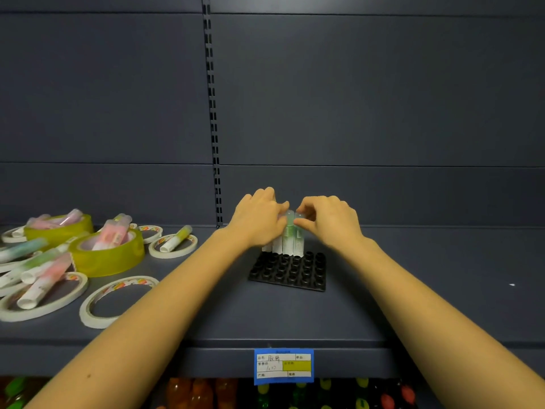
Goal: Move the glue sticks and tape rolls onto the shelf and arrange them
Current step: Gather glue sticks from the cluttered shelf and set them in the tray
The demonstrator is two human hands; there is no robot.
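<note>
Several green-and-white glue sticks (287, 242) stand upright in the back row of a black socket tray (290, 273) on the grey shelf (413, 290). My left hand (259, 221) wraps around the left sticks from above. My right hand (327, 221) pinches the cap of the rightmost stick. To the left lie loose glue sticks (41, 278), pink and green. Two yellow tape rolls (109, 261) stand among them, along with several thin white tape rolls (118, 299).
A slotted upright (213, 113) splits the grey back panel. A blue price label (283, 366) hangs on the shelf's front edge. Colourful bottles (200, 392) fill the lower shelf. Bare shelf surface extends to the right of the tray.
</note>
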